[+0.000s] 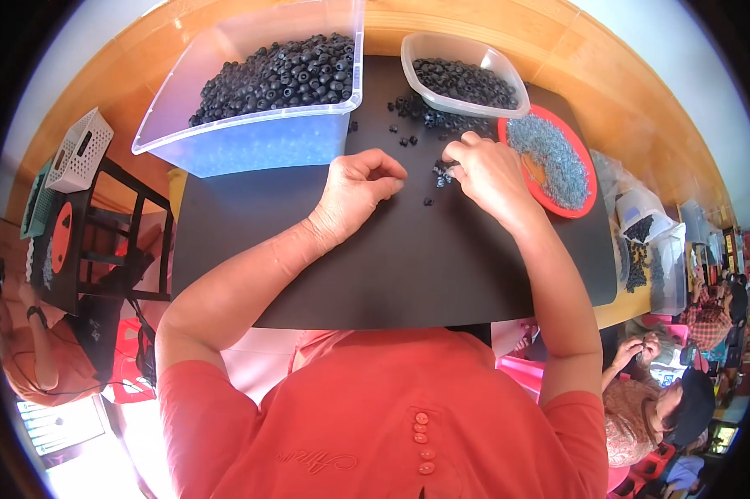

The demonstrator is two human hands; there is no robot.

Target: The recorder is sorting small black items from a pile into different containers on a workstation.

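My left hand (pixel 360 185) rests on the black mat (pixel 375 266), fingers curled in a loose fist; whether something small is pinched in it I cannot tell. My right hand (pixel 485 170) lies just to the right, fingertips down on a small cluster of black ring-shaped parts (pixel 441 173). More loose black rings (pixel 408 108) lie scattered on the mat beyond both hands.
A large clear bin (pixel 250 137) heaped with black rings stands at the back left. A smaller clear tub (pixel 462 104) of rings sits at the back right, beside a red plate (pixel 587 195) of small grey pieces. Other people sit at the right; a white basket (pixel 77 150) stands left.
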